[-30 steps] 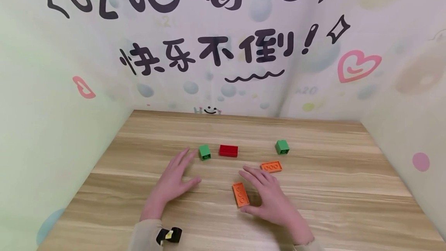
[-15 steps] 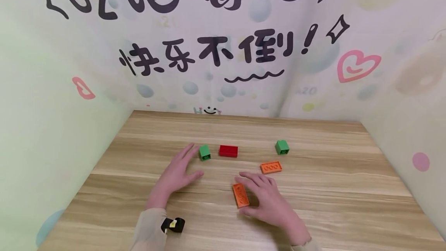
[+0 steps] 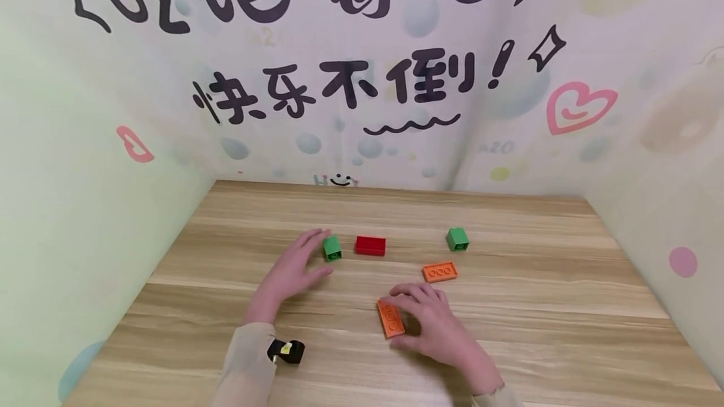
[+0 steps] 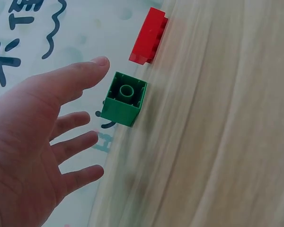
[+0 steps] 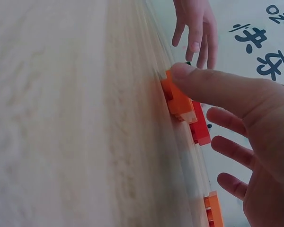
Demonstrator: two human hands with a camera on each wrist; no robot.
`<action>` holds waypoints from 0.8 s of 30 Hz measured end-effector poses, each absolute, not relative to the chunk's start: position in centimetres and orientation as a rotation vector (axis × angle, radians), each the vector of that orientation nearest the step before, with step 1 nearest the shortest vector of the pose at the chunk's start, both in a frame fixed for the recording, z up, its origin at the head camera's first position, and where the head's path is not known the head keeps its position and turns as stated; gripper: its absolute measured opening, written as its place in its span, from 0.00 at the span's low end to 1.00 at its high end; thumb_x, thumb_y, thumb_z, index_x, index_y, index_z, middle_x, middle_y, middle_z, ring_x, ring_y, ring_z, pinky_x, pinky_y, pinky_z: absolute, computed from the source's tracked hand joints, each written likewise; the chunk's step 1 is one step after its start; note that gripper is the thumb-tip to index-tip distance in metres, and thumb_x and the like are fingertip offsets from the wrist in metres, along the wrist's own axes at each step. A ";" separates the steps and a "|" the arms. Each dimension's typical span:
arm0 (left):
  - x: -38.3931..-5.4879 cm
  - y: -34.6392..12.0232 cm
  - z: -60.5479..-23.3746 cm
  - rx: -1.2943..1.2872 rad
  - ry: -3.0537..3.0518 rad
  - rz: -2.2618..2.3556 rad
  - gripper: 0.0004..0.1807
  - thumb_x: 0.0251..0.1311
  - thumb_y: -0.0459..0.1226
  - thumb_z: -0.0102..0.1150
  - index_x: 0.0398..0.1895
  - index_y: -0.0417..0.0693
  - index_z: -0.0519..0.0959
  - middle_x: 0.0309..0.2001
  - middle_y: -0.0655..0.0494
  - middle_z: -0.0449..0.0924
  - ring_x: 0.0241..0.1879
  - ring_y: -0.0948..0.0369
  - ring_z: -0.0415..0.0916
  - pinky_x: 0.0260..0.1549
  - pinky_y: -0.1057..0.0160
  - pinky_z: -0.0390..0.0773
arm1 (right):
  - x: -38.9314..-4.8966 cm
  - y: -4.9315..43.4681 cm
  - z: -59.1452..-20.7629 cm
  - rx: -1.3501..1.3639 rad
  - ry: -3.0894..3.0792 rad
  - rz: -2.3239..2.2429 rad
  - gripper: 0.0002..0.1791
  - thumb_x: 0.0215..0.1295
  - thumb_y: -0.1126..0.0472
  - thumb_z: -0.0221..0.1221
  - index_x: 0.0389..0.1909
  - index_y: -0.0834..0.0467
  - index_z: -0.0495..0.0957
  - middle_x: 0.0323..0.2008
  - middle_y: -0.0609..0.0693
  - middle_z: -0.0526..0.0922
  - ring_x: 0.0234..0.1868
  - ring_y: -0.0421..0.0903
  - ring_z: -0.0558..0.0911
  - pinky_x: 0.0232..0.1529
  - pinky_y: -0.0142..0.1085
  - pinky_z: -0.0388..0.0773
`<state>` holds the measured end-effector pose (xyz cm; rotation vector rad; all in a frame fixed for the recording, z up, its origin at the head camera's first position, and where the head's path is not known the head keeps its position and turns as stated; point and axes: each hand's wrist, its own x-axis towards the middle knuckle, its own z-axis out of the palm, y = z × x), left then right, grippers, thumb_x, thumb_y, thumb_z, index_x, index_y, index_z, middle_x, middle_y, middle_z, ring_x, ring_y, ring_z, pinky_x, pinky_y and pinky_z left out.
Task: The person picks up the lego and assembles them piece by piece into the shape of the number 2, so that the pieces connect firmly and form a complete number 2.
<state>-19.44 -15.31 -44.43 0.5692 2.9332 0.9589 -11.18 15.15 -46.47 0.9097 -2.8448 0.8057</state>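
My left hand (image 3: 291, 269) reaches beside a green block (image 3: 332, 249), fingers spread and thumb apart from it. In the left wrist view, that green block (image 4: 121, 112) lies with its hollow underside facing the camera, just beyond the thumb tip. My right hand (image 3: 441, 328) is over an orange brick (image 3: 391, 319) that lies hollow side up, with index finger and thumb near its two ends. In the right wrist view, the thumb overlaps this orange brick (image 5: 181, 104), while the other fingers stay loosely bent; firm contact cannot be made out.
A red brick (image 3: 370, 245) lies right of the left green block. Farther right are a second orange brick (image 3: 440, 272), hollow side up, and another green block (image 3: 458, 239). Printed fabric (image 3: 339, 149) walls off the back and sides of the wooden table (image 3: 543, 306).
My left hand has moved forward and right, closer to the green block. My right hand has drawn back slightly, its index finger coming down toward the orange brick's far end. The bricks have stayed put.
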 end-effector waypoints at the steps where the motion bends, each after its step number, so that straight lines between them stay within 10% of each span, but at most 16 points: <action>1: -19.5 -15.2 -44.5 0.574 2.937 0.960 0.43 0.60 0.45 0.67 0.76 0.53 0.59 0.76 0.44 0.57 0.72 0.41 0.61 0.68 0.38 0.64 | -11.1 15.1 -46.5 0.908 -2.850 0.810 0.36 0.49 0.46 0.74 0.62 0.39 0.76 0.60 0.42 0.76 0.62 0.44 0.69 0.58 0.50 0.63; 24: -20.9 -14.1 -45.4 0.571 2.988 0.911 0.22 0.64 0.36 0.63 0.62 0.51 0.78 0.62 0.47 0.72 0.60 0.49 0.74 0.61 0.47 0.75 | -11.0 14.5 -46.7 0.847 -2.922 0.736 0.22 0.52 0.50 0.73 0.51 0.35 0.82 0.47 0.41 0.73 0.51 0.41 0.66 0.50 0.41 0.61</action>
